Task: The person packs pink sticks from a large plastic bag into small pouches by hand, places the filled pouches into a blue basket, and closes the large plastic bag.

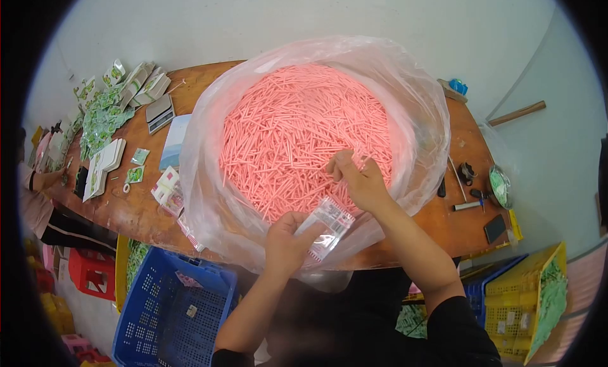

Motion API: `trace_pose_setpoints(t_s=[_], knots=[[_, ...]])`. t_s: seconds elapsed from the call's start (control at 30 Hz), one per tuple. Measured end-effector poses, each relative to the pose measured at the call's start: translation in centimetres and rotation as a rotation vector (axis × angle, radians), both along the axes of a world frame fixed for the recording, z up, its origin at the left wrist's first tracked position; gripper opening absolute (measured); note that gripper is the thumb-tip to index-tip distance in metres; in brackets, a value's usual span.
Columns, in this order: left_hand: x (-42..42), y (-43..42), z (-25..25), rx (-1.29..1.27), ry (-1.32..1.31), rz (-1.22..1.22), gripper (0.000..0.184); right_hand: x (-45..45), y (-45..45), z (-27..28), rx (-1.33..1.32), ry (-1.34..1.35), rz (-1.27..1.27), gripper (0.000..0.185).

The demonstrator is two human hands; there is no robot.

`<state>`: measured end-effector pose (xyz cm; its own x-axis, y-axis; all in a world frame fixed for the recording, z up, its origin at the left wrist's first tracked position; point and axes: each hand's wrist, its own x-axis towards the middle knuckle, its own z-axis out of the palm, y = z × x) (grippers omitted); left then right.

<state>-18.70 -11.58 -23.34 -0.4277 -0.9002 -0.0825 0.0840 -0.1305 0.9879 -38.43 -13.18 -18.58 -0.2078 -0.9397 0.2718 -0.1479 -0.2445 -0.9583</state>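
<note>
A large clear plastic bag (427,132), its mouth spread wide, holds a big heap of thin pink sticks (285,126). My left hand (285,243) is at the bag's near edge, closed on one end of a clear plastic packet (331,224) with pink-striped ends and printing. The packet slants up to the right, beside my right wrist. My right hand (362,180) is over the near right part of the heap with curled fingers, and a few pink sticks show at its fingertips. The exact grip there is partly hidden.
On the wooden table (209,75) lie a small scale (159,113), white cartons (104,167), green packets (104,123) and a phone (494,229). A blue crate (136,310) and a yellow crate (513,303) stand below. Another person (38,202) is at the far left.
</note>
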Motion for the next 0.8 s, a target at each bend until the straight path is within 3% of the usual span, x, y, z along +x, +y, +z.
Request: trace_pose_setpoints(t_s=[0.1, 0.2, 0.27, 0.7, 0.8], knots=[[0.5, -0.6, 0.1, -0.121, -0.167, -0.001, 0.014, -1.3, -0.9, -1.1, -0.194, 0.264, -0.241, 0.034], [0.6, -0.7, -0.3, -0.155, -0.172, 0.038, 0.014, -3.7, -3.1, -3.4, -0.068, 0.286, -0.329, 0.027], [0.7, -0.5, -0.2, -0.126, -0.117, 0.043, 0.014, -4.5, -3.3, -4.7, -0.144, 0.438, -0.367, 0.026], [2.0, -0.5, -0.1, -0.068, 0.043, 0.065, 0.012, -4.7, -2.1, -4.9, -0.440, 0.976, -0.379, 0.021], [1.7, -0.4, 0.0, -0.069, 0.093, 0.100, 0.011, -4.9, -2.0, -4.8, -0.384, 0.912, -0.331, 0.021]])
